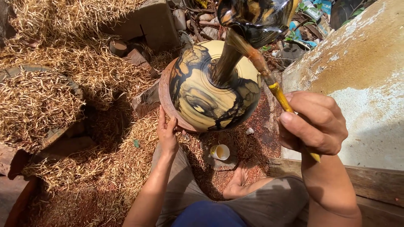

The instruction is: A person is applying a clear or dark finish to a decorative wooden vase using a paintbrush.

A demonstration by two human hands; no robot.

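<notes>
Fingers of my right hand (pixel 313 124) pinch a yellow-handled brush (pixel 269 77) against the neck of the marbled vase (pixel 210 90), which stands on a round base (pixel 165 98) steadied by my open left hand (pixel 167 132).

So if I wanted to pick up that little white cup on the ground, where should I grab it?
Grab the little white cup around its outside wall, coming straight down from above. It stands upright on the ground with its open mouth facing up and seems to hold yellowish liquid, so keep it level and your fingers out of it. The big vase hangs over it, and a foot sits beside it, so reach in from the front.
</notes>
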